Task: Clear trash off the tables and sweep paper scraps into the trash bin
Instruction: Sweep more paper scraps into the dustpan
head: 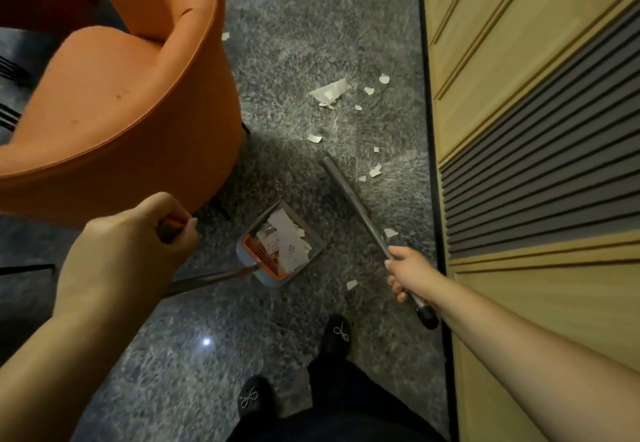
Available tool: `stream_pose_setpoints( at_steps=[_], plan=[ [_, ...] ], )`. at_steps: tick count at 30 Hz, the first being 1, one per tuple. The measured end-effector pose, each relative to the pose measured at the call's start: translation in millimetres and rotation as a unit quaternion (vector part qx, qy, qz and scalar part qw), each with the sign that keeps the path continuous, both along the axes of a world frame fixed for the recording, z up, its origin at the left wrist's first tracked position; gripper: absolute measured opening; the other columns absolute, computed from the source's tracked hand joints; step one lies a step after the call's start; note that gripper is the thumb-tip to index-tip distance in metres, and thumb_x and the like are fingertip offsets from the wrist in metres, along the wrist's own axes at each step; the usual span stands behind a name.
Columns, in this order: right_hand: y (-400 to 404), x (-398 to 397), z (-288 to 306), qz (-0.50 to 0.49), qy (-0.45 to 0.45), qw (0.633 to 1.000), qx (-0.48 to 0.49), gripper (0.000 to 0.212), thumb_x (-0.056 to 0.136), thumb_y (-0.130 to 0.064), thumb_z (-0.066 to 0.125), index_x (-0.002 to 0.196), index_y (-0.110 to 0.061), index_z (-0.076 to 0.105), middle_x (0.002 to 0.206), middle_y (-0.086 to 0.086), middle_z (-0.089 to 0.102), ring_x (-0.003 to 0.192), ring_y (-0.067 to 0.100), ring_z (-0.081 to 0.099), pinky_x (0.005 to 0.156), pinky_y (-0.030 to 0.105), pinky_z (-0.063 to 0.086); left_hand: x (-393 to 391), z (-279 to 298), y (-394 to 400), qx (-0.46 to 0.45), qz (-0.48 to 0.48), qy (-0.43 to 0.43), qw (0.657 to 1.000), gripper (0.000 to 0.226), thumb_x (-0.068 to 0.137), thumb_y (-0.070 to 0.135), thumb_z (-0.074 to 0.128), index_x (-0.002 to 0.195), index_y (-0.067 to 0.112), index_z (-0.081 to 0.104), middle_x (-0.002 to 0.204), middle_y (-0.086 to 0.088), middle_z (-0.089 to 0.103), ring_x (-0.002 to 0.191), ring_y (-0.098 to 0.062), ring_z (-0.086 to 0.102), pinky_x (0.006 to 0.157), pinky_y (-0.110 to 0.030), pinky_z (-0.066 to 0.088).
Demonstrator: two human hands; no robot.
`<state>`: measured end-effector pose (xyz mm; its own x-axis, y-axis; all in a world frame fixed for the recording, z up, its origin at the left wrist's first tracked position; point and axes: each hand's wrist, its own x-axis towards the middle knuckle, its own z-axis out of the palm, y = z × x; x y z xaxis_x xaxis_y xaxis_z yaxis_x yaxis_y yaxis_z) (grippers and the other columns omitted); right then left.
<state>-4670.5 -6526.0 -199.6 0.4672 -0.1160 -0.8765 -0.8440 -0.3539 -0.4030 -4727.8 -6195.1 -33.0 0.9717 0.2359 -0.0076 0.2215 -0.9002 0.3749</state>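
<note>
Speckled grey floor (194,355) is seen underfoot. Nearest, the left hand (138,244) is clenched on the dustpan handle (211,277), the right hand (408,273) wrapped round the broom handle (349,195). Between them the dustpan (280,246) is set down, scraps inside. Farther off, paper scraps (330,91) are scattered beside an orange chair (121,102).

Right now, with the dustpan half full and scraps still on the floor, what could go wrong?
1. The grey long-handled dustpan already holds paper; tilting it as the left hand lifts could spill it.
2. The grey broom in the right hand may flick the light white paper scraps under the orange armchair.
3. Scraps beside the feet may be missed.
</note>
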Motion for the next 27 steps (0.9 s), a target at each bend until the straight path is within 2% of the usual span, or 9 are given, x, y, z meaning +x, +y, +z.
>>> stream_pose_setpoints(
  at_steps=[5,9,13,17,19,21,23,25,27],
  plan=[
    [-15,-5,15,-0.087,-0.002,0.996,0.008,0.049,0.102,-0.013,0.040,0.148,-0.025,0.030,0.064,0.008,0.046,0.045,0.013,0.036,0.038,0.021,0.030,33,11,-28,-0.011,-0.015,0.013,1.000,0.012,0.086,0.033,0.070,0.087,0.034,0.058,0.067,0.016,0.054,0.053,-0.017,0.053,0.047,-0.038,0.053],
    [-17,-14,19,-0.179,0.016,0.984,-0.011,0.046,0.101,-0.014,0.039,0.146,-0.025,0.032,0.066,0.009,0.047,0.046,0.014,0.038,0.040,0.022,0.030,61,17,-45,-0.028,-0.044,0.047,0.998,0.013,0.087,0.038,0.068,0.090,0.034,0.056,0.068,0.006,0.058,0.053,-0.024,0.058,0.048,-0.044,0.055],
    [-19,-24,15,-0.236,0.023,0.971,-0.020,0.042,0.101,-0.014,0.040,0.141,-0.023,0.036,0.077,0.011,0.049,0.052,0.019,0.046,0.040,0.024,0.035,92,17,-56,-0.007,-0.093,0.026,0.995,0.015,0.085,0.038,0.070,0.086,0.033,0.055,0.065,0.004,0.060,0.054,-0.024,0.056,0.050,-0.041,0.053],
    [-24,-22,4,-0.265,0.065,0.962,-0.014,0.009,0.098,-0.009,0.041,0.098,-0.014,0.049,0.070,0.011,0.048,0.050,0.021,0.047,0.045,0.029,0.040,126,7,-56,-0.015,-0.134,0.023,0.991,0.017,0.086,0.036,0.070,0.085,0.036,0.053,0.063,0.006,0.058,0.053,-0.022,0.054,0.049,-0.040,0.052],
    [-20,-20,2,-0.233,0.044,0.971,-0.009,0.018,0.094,-0.005,0.044,0.078,-0.011,0.048,0.067,0.010,0.049,0.055,0.021,0.048,0.058,0.034,0.047,144,1,-53,-0.012,-0.159,0.025,0.987,0.016,0.087,0.040,0.067,0.084,0.040,0.052,0.061,0.004,0.057,0.049,-0.021,0.052,0.043,-0.037,0.051],
    [-7,-14,5,-0.223,0.035,0.974,-0.009,0.024,0.092,-0.005,0.046,0.069,-0.012,0.046,0.064,0.007,0.050,0.054,0.018,0.048,0.056,0.032,0.047,165,-5,-47,-0.010,-0.189,0.038,0.981,0.014,0.087,0.044,0.065,0.084,0.042,0.051,0.059,0.005,0.055,0.044,-0.020,0.050,0.038,-0.033,0.048],
    [13,-1,2,-0.248,0.053,0.967,0.011,0.023,0.095,-0.008,0.042,0.073,-0.012,0.046,0.055,0.005,0.051,0.050,0.017,0.047,0.047,0.029,0.041,186,-8,-39,-0.015,-0.214,0.050,0.975,0.011,0.087,0.052,0.060,0.086,0.045,0.052,0.059,0.006,0.056,0.042,-0.020,0.051,0.037,-0.033,0.047],
    [36,17,-5,-0.325,0.065,0.942,0.051,0.016,0.099,-0.012,0.037,0.088,-0.008,0.048,0.045,0.005,0.050,0.046,0.019,0.044,0.045,0.031,0.036,207,-8,-30,-0.020,-0.243,0.044,0.969,0.016,0.084,0.060,0.057,0.086,0.045,0.052,0.059,0.007,0.058,0.042,-0.018,0.052,0.040,-0.034,0.048],
    [61,38,-10,-0.359,0.043,0.930,0.068,0.012,0.099,-0.011,0.035,0.107,-0.009,0.045,0.049,0.006,0.048,0.044,0.017,0.044,0.043,0.028,0.035,225,-6,-25,-0.014,-0.264,0.027,0.964,0.015,0.084,0.044,0.067,0.086,0.039,0.052,0.057,0.007,0.059,0.044,-0.016,0.053,0.043,-0.033,0.049]
  ],
)
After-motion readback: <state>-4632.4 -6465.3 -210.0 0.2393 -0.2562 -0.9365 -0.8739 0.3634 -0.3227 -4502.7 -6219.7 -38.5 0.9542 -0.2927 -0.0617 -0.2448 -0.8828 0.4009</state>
